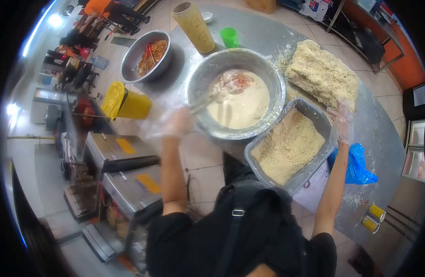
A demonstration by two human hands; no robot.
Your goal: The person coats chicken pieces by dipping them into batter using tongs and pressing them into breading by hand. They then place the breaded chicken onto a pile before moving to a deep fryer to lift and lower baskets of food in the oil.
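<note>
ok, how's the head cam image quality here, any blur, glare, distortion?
Head view: heavy fisheye, black corners, the table edge bowed. Head view: the left hand and the tongs it holds are motion-smeared; the right hand, batter bowl and crumb tray read fairly sharp. Head view: lights blow out at upper left, with blue fringing along that rim.

We find no legible text, brand, number or sign in this view. The tall yellow canister (194, 27) shows faint markings and the two cans (373, 218) carry yellow labels, but we cannot resolve characters on either.
</note>
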